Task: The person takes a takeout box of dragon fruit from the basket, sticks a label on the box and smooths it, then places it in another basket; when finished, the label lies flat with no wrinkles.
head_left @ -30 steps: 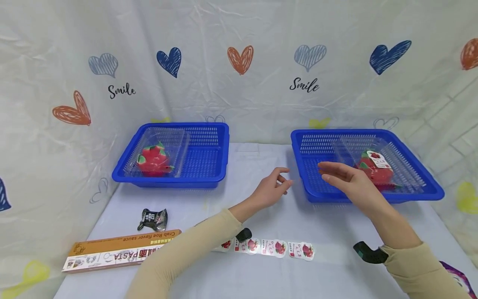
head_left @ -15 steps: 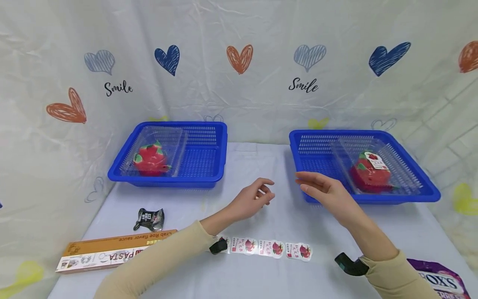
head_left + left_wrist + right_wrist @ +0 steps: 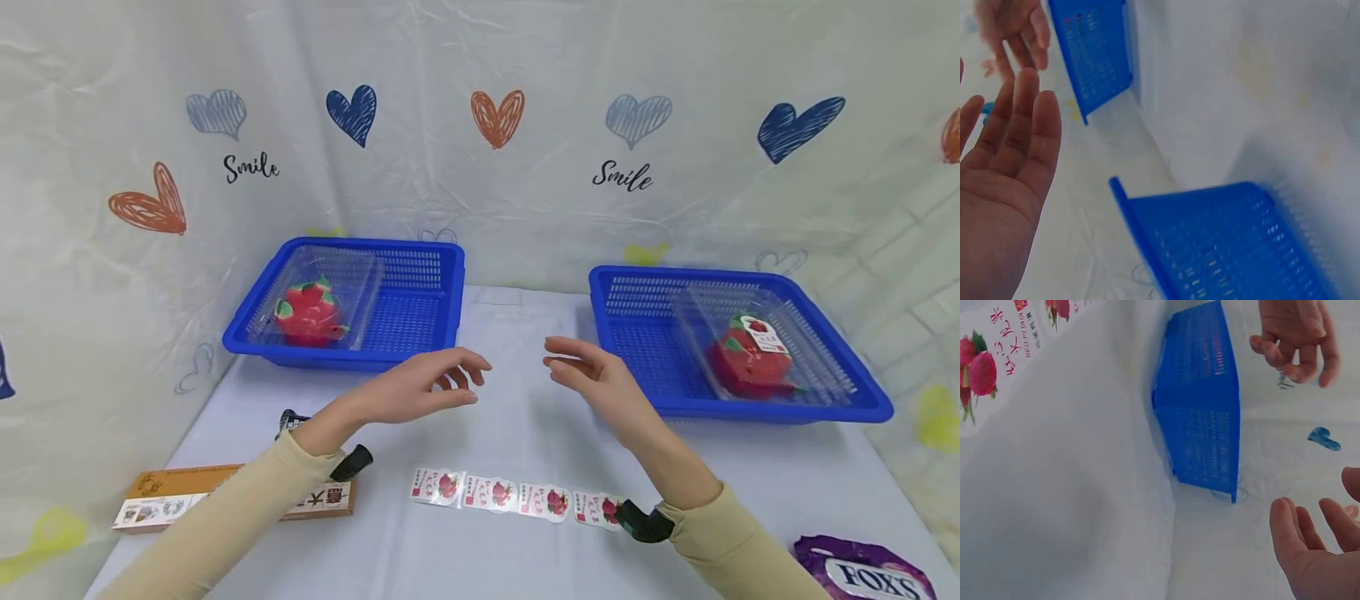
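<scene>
Both hands hover over the white tablecloth, fingers loosely bent, holding nothing. My left hand (image 3: pixel 405 387) is near the front of the left blue basket (image 3: pixel 408 321); its palm shows bare in the left wrist view. Just left of the right blue basket (image 3: pixel 637 350) is my right hand (image 3: pixel 611 390). Each basket contains a red dragon fruit in a transparent plastic box. The left dragon fruit (image 3: pixel 309 317) has no label showing on its box. Over the right dragon fruit (image 3: pixel 750 367), a white label (image 3: pixel 763 333) sits on the lid. A strip of dragon fruit stickers (image 3: pixel 490 493) lies below the hands.
At the left lies a pasta box (image 3: pixel 176 504), partly covered by the left sleeve. A black packet (image 3: pixel 291 421) shows behind that wrist. The purple Fox's bag (image 3: pixel 862 567) is at the front right. A white curtain (image 3: pixel 540 208) with printed hearts hangs behind the baskets.
Both hands have moved left: the right one from over the right basket, the left one toward the left basket. More of the sticker strip's left end and of the purple bag shows now.
</scene>
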`<state>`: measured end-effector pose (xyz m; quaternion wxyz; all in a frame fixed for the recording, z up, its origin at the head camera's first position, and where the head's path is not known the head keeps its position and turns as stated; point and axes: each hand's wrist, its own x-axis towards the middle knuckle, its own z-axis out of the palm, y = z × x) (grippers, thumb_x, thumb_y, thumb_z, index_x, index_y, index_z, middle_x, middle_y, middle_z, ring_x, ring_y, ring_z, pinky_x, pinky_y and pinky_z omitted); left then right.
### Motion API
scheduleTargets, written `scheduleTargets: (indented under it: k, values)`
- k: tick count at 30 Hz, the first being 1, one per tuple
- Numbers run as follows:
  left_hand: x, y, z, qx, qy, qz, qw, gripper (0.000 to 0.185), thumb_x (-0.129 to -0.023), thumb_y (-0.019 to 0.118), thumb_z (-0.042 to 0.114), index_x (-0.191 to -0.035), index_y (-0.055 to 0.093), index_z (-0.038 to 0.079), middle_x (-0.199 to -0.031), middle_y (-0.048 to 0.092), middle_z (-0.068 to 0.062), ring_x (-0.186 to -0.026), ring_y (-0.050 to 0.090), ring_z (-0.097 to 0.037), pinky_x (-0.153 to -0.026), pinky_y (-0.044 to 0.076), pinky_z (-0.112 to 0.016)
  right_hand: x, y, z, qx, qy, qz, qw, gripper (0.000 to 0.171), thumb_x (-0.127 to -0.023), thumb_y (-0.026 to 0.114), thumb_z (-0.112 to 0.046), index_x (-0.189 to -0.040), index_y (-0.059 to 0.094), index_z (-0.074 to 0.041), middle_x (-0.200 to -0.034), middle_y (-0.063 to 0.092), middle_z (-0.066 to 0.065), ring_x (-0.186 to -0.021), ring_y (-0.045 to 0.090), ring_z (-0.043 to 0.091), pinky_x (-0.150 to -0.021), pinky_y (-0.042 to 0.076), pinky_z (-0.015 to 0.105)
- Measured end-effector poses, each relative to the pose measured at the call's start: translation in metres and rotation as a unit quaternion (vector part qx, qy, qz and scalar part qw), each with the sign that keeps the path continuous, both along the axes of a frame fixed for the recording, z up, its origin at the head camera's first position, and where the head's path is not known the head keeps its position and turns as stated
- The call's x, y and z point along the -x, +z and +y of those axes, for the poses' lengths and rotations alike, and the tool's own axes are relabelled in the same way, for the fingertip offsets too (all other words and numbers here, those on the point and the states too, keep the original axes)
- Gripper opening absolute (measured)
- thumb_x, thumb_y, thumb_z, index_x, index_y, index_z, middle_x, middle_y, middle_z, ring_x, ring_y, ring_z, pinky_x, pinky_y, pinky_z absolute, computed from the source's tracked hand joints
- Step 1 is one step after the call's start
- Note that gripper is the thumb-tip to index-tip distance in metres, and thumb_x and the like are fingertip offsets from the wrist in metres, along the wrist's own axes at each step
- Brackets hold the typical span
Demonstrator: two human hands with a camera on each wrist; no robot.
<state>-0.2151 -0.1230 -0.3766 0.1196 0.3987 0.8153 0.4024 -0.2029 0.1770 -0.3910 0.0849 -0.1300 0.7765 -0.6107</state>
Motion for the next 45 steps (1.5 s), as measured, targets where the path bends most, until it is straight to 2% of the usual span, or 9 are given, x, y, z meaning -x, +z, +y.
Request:
scheduleTargets:
  k: [4,9,12,15,18,21,27,38,45]
  values:
    - [0.016,0.023,-0.024,0.000,0.034,0.014,0.9993,0.037,-0.098,0.061,0.025,-0.134,0.055,0.015,-0.116,0.062,0.001,-0.105,0.060,-0.014,-0.089,0.051,-0.034,0.010,-0.003,-0.018,0.023,-0.015,-0.011,1.000,0.048,-0.096,0.064,-0.027,-0.140,0.051,-0.010,-0.138,0.053,0.008,-0.117,0.060,0.019,-0.094,0.048,0.026]
    - [0.045,0.039,-0.072,0.004,0.131,0.022,0.9911,0.040,-0.098,0.061,0.029,-0.135,0.053,0.014,-0.121,0.060,-0.005,-0.111,0.058,-0.022,-0.096,0.047,-0.044,0.021,-0.006,-0.042,0.036,-0.023,-0.013,0.999,0.048,-0.097,0.063,-0.025,-0.141,0.049,-0.012,-0.137,0.052,0.009,-0.118,0.058,0.024,-0.095,0.049,0.030]
    - [0.061,0.037,-0.108,0.028,0.208,0.024,0.9775,0.045,-0.099,0.059,0.035,-0.137,0.050,0.014,-0.126,0.058,-0.008,-0.116,0.054,-0.026,-0.099,0.043,-0.048,0.025,-0.006,-0.055,0.036,-0.024,-0.018,0.999,0.048,-0.097,0.063,-0.025,-0.142,0.049,-0.014,-0.136,0.051,0.010,-0.118,0.059,0.025,-0.095,0.049,0.032]
    - [0.071,0.031,-0.145,0.053,0.279,0.023,0.9584,0.048,-0.099,0.057,0.036,-0.139,0.047,0.012,-0.131,0.054,-0.014,-0.122,0.050,-0.030,-0.100,0.040,-0.053,0.028,-0.006,-0.066,0.038,-0.024,-0.028,0.999,0.047,-0.097,0.063,-0.025,-0.141,0.051,-0.016,-0.135,0.052,0.009,-0.116,0.060,0.024,-0.094,0.049,0.032]
    - [0.073,0.025,-0.175,0.070,0.335,0.016,0.9395,0.051,-0.099,0.057,0.036,-0.140,0.044,0.008,-0.135,0.050,-0.020,-0.125,0.046,-0.037,-0.099,0.040,-0.057,0.030,-0.007,-0.075,0.040,-0.020,-0.037,0.998,0.046,-0.097,0.063,-0.023,-0.141,0.051,-0.017,-0.134,0.052,0.009,-0.115,0.061,0.024,-0.093,0.050,0.032]
    - [0.071,0.021,-0.196,0.081,0.371,0.009,0.9250,0.056,-0.099,0.056,0.037,-0.142,0.042,0.005,-0.138,0.046,-0.025,-0.127,0.042,-0.043,-0.100,0.037,-0.062,0.032,-0.009,-0.082,0.040,-0.020,-0.041,0.998,0.046,-0.097,0.063,-0.022,-0.140,0.052,-0.018,-0.134,0.052,0.008,-0.114,0.061,0.023,-0.093,0.050,0.032]
    - [0.068,0.017,-0.215,0.103,0.392,0.001,0.9143,0.061,-0.099,0.054,0.041,-0.144,0.039,0.002,-0.140,0.042,-0.029,-0.129,0.038,-0.046,-0.103,0.031,-0.065,0.038,-0.015,-0.094,0.038,-0.025,-0.049,0.998,0.044,-0.096,0.064,-0.023,-0.139,0.053,-0.020,-0.132,0.054,0.006,-0.110,0.063,0.020,-0.092,0.051,0.031]
    - [0.073,0.007,-0.223,0.132,0.384,-0.006,0.9139,0.063,-0.101,0.052,0.038,-0.145,0.034,-0.002,-0.145,0.035,-0.033,-0.130,0.035,-0.051,-0.102,0.032,-0.066,0.048,-0.023,-0.120,0.053,-0.036,-0.066,0.996,0.049,-0.095,0.065,-0.024,-0.141,0.051,-0.017,-0.137,0.050,0.013,-0.116,0.060,0.030,-0.092,0.051,0.034]
    - [0.077,0.002,-0.220,0.152,0.393,-0.024,0.9066,0.062,-0.100,0.056,0.033,-0.147,0.035,-0.001,-0.145,0.032,-0.034,-0.128,0.036,-0.054,-0.099,0.036,-0.065,0.050,-0.024,-0.132,0.025,-0.034,-0.075,0.996,0.049,-0.093,0.067,-0.033,-0.140,0.052,-0.023,-0.135,0.051,0.006,-0.115,0.059,0.021,-0.093,0.051,0.035]
